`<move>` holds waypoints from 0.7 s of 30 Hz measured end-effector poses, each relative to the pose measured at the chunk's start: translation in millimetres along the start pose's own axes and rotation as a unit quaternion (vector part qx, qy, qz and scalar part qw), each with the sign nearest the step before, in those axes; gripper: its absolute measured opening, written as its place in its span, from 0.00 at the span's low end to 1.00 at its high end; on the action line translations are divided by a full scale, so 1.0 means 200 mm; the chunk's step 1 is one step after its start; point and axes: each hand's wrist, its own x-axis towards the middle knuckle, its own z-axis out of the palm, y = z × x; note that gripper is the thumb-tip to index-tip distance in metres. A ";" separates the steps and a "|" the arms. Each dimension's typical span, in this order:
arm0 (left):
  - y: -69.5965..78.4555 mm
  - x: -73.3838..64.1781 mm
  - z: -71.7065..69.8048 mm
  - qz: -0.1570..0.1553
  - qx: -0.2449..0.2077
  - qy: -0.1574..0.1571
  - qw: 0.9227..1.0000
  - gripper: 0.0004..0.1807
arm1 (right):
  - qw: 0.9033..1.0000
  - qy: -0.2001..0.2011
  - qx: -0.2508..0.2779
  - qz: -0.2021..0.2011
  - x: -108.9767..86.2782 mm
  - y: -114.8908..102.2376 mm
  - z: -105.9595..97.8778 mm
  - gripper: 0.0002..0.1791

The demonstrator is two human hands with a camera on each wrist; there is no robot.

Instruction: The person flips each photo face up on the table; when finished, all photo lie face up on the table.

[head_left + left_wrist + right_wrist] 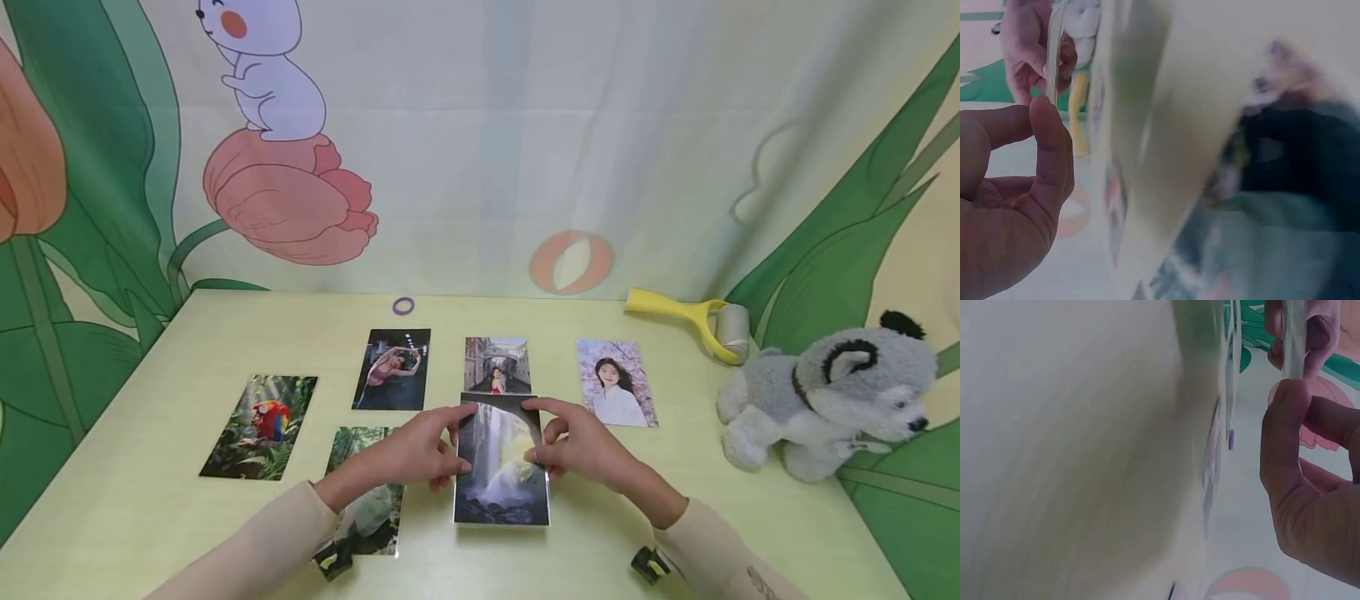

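Both hands hold a waterfall photo (pixel 495 496) by its two long sides, off the table. My left hand (pixel 416 450) pinches its left edge between thumb and fingers. On the opposite edge, my right hand (pixel 588 446) has the same kind of pinch. Seen nearly edge-on in the left wrist view, the held photo (pixel 1055 50) has visible thickness; whether it is one card or a stack I cannot tell. Its upper edge overlaps the bridge photo (pixel 497 362) in the head view. Below my left forearm lies a green forest photo (pixel 363 533), partly covered by the arm.
A parrot photo (pixel 258 429) and a stretching-person photo (pixel 392 369) lie to the left. At right is a blossom portrait photo (pixel 617 383). Behind stand a purple ring (pixel 403 306) and a yellow-handled lint roller (pixel 686 312). A grey plush dog (pixel 825 400) sits at the right edge.
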 end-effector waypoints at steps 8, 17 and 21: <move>-0.03 -0.02 0.10 -0.028 0.059 0.003 0.998 0.47 | 0.997 -0.041 -0.069 0.013 -0.03 0.02 0.02 0.39; -0.04 0.01 0.21 -0.052 0.120 -0.016 0.991 0.44 | 0.987 -0.072 -0.137 0.042 -0.05 0.07 0.00 0.39; -0.02 0.04 0.23 -0.046 0.160 -0.015 0.986 0.43 | 0.987 -0.076 -0.130 0.056 -0.06 0.09 -0.03 0.39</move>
